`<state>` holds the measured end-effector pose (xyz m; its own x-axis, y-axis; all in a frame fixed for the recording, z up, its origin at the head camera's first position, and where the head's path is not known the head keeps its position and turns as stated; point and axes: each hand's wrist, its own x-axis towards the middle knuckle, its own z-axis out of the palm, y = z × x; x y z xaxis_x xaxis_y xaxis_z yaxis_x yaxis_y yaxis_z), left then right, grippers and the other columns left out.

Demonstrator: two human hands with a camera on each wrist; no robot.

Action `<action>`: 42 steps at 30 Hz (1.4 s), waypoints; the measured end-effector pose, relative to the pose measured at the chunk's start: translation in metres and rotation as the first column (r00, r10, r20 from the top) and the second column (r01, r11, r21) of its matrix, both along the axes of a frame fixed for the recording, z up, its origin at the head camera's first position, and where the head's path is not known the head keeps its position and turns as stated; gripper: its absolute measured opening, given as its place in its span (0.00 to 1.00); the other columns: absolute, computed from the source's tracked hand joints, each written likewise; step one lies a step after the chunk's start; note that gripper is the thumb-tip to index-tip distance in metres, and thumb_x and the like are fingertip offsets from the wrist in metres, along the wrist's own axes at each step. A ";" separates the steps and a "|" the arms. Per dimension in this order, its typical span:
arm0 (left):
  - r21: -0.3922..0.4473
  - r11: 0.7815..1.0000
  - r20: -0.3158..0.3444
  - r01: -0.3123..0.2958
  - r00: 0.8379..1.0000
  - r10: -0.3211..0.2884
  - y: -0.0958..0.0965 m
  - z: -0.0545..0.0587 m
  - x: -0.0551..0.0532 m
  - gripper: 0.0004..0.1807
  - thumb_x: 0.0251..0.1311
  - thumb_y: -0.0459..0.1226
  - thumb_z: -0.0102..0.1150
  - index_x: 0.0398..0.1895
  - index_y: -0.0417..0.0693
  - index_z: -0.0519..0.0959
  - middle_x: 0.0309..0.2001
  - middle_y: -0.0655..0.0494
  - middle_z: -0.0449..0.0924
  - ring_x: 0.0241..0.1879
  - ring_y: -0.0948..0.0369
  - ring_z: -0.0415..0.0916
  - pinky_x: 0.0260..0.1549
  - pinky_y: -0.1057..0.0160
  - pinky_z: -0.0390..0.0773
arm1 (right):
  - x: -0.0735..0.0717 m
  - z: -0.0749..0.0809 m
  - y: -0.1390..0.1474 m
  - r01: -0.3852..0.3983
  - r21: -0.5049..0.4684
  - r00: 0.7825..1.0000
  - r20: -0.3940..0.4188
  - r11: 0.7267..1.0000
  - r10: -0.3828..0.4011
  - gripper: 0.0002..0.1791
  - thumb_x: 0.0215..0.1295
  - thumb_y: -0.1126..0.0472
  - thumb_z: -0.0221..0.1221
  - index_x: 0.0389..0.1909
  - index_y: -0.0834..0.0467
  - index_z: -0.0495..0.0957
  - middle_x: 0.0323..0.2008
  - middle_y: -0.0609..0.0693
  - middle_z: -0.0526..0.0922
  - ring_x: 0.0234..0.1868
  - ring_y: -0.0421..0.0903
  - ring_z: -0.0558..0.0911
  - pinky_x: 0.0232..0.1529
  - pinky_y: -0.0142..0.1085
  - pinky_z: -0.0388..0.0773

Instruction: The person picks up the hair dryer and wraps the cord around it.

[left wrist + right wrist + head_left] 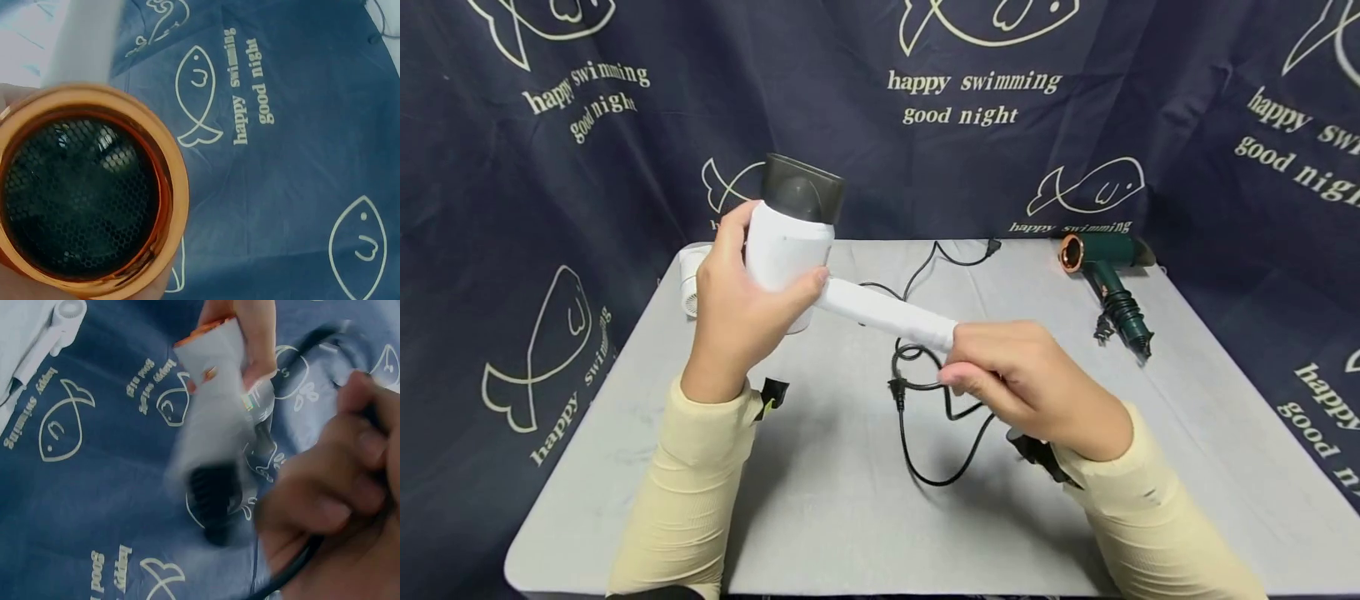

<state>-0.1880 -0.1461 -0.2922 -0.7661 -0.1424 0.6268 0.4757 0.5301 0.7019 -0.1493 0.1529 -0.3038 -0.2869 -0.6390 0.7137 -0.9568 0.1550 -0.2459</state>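
My left hand (737,292) grips the body of a white hair dryer (790,246) above the table. A dark flat nozzle (801,190) tops it, and its handle (887,312) slants down to the right. In the left wrist view a copper-coloured ring (178,187) frames the dryer's dark mesh grille (81,200). My right hand (1030,379) is at the handle's lower end. The right wrist view shows its fingers curled round the black power cord (287,575), with the black cord sleeve (215,500) beside them, blurred.
A dark green hair dryer (1108,254), its cord wound round the handle, lies at the back right. Another white hair dryer (691,279) lies at the back left, partly hidden by my left hand. Black cords with plugs (897,390) loop over the grey table (842,517).
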 end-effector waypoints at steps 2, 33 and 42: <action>0.004 0.999 0.027 0.033 0.999 -0.033 -0.002 0.000 0.000 0.42 0.45 0.43 0.79 0.68 0.57 0.73 0.48 0.58 0.81 0.42 0.61 0.77 0.38 0.57 0.76 | -0.002 0.004 0.005 -0.039 -0.042 0.999 0.017 0.998 0.040 0.16 0.79 0.53 0.53 0.30 0.54 0.77 0.22 0.40 0.67 0.24 0.31 0.63 0.25 0.22 0.60; 0.315 0.867 -0.096 0.387 0.921 -0.377 -0.011 0.015 0.011 0.30 0.48 0.32 0.69 0.60 0.45 0.79 0.46 0.49 0.83 0.40 0.52 0.80 0.36 0.62 0.80 | -0.067 -0.018 0.042 0.753 -0.132 0.657 0.177 0.644 -0.732 0.11 0.75 0.56 0.59 0.43 0.53 0.89 0.20 0.48 0.77 0.21 0.39 0.67 0.25 0.31 0.60; 0.496 0.788 -0.258 0.365 0.928 -0.268 -0.007 0.014 0.006 0.32 0.46 0.30 0.67 0.60 0.42 0.76 0.50 0.47 0.82 0.47 0.50 0.80 0.44 0.61 0.80 | -0.071 -0.042 0.023 0.611 0.239 0.728 0.205 0.755 -0.654 0.11 0.77 0.52 0.57 0.43 0.53 0.85 0.26 0.48 0.83 0.25 0.45 0.78 0.30 0.41 0.77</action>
